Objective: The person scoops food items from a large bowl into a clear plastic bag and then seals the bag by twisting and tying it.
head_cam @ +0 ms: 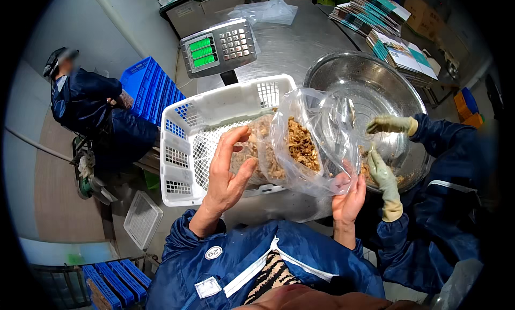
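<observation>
A large clear plastic bag (338, 108) lies partly in a white plastic basket (237, 94), its mouth turned to the right. Brown, crinkled dried food pieces (302, 145) fill its lower part; their exact kind is unclear. My right hand (349, 195) grips the bag's near edge at the mouth. Over the basket, my left hand (229, 169) is raised beside the filled part, fingers spread and holding nothing. Whether its fingertips touch the plastic cannot be told. To the right, a wide metal basin (378, 74) holds scattered brown bits along its near side.
A co-worker's gloved hands (384, 175) are inside the basin. Behind the basket stands a scale display (219, 47) with a keypad. Stacked printed cartons (370, 16) sit at the back right. Another person (88, 96) sits left, beside blue crates (151, 86). A white tray (143, 219) leans below.
</observation>
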Tool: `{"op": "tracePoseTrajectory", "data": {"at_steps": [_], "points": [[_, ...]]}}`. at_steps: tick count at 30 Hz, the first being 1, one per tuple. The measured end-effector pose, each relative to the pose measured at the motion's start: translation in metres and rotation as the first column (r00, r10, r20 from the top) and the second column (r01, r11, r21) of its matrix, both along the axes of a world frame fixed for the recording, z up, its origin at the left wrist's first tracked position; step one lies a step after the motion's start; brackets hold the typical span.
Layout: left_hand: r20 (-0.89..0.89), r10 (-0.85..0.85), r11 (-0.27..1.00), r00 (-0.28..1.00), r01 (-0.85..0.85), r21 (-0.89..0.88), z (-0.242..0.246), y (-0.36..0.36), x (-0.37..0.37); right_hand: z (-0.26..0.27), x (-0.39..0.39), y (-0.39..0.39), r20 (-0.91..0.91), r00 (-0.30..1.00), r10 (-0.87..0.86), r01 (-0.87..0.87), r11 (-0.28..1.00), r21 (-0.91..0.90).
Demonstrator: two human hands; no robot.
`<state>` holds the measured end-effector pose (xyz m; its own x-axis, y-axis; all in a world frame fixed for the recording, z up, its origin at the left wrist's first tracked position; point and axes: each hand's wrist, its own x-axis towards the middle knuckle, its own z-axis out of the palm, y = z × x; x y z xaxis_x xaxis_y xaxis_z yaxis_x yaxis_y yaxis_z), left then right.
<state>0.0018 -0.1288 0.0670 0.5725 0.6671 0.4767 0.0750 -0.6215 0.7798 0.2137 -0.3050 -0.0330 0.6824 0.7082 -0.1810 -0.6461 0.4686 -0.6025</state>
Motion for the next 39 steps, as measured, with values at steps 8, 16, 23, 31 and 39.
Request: {"op": "tracePoseTrajectory", "data": {"at_steps": [8, 16, 23, 31, 39], "points": [[0.009, -0.003, 1.000, 1.000, 0.003, 0.021, 0.000, 0.000, -0.003, 0.007, -0.003, 0.001, 0.032, 0.999, -0.038, 0.041, 0.994, -0.102], [0.008, -0.012, 1.000, 1.000, 0.012, 0.015, 0.003, -0.001, -0.003, 0.010, -0.004, -0.003, 0.058, 0.998, -0.038, 0.042, 0.996, -0.076], [0.072, 0.035, 0.996, 0.997, -0.028, -0.090, -0.014, 0.002, -0.001, 0.001, 0.001, 0.003, 0.076, 0.997, -0.018, 0.026, 0.994, -0.102], [0.057, 0.030, 0.996, 0.998, -0.025, -0.090, -0.015, -0.001, 0.002, 0.006, -0.006, -0.002, 0.062, 0.998, 0.003, 0.000, 0.998, -0.056], [0.059, 0.017, 0.996, 0.998, -0.012, -0.089, -0.012, -0.001, 0.002, 0.003, -0.007, 0.001, 0.049, 0.999, 0.006, -0.005, 1.000, -0.014]]}}
